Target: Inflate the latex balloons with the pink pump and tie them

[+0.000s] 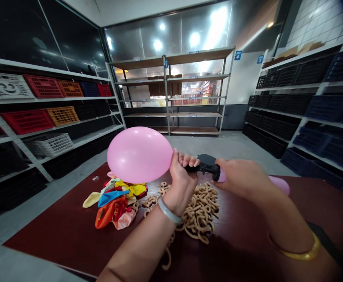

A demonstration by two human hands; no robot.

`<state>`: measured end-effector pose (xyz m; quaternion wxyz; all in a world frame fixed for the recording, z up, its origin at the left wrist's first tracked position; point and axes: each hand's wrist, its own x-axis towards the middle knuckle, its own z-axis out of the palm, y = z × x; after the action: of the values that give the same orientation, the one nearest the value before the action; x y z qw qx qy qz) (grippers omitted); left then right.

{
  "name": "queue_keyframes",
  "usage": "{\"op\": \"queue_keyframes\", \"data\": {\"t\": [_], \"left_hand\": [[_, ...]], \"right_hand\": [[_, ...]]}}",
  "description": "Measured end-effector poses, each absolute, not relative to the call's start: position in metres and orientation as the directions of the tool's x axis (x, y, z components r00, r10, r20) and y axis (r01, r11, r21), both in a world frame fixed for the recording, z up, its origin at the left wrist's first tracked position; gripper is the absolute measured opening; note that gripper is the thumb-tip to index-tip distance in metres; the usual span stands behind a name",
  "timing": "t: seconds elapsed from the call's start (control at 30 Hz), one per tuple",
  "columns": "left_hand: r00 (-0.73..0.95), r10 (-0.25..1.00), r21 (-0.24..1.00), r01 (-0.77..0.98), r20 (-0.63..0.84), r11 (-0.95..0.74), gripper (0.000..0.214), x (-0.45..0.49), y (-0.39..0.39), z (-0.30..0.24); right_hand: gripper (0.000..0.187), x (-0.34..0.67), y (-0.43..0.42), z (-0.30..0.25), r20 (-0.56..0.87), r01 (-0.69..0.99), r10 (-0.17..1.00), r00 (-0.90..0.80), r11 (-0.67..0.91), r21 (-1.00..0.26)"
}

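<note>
An inflated pink balloon [139, 154] floats above the dark red table [56, 235]. My left hand [181, 176] is closed around its neck where it meets the black nozzle of a hand pump [205, 165]. My right hand [240, 178] grips the pump's pink body [279, 184], which runs back behind my wrist. A pale bangle sits on my left wrist, a gold one on my right forearm.
A heap of flat balloons [115, 201] in yellow, blue, orange and red lies on the table below the pink one. Beside it is a pile of tan loops [199, 211]. Shelving with coloured crates [42, 102] lines the left, dark crates [306, 102] the right.
</note>
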<state>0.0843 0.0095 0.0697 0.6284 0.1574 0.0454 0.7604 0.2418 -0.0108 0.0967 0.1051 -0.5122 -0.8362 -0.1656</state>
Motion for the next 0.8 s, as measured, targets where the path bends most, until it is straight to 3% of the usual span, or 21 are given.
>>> {"op": "queue_keyframes", "data": {"t": [0.27,0.4,0.53,0.67,0.8], "left_hand": [[-0.159,0.978,0.304,-0.933,0.136,-0.194,0.045,0.085,0.017,0.06],[-0.178,0.98,0.334,-0.922,0.086,-0.197,0.045,0.048,0.035,0.064],[-0.255,0.926,0.315,-0.886,0.278,-0.339,0.045,0.006,0.029,0.086],[-0.254,0.891,0.275,-0.888,0.376,-0.369,0.045,-0.007,0.01,0.108],[-0.25,0.879,0.265,-0.888,0.406,-0.375,0.049,0.011,0.004,0.11]], "right_hand": [[0.042,0.217,-0.004,0.079,0.384,0.891,0.809,-0.446,0.442,0.105],[0.04,0.225,0.008,0.074,0.261,0.894,0.86,-0.439,0.446,0.033],[0.046,0.248,0.004,0.087,0.239,0.888,0.866,-0.439,0.458,-0.029],[0.051,0.26,-0.015,0.107,0.287,0.895,0.859,-0.424,0.445,-0.009],[0.045,0.256,-0.026,0.116,0.325,0.914,0.859,-0.395,0.402,0.049]]}}
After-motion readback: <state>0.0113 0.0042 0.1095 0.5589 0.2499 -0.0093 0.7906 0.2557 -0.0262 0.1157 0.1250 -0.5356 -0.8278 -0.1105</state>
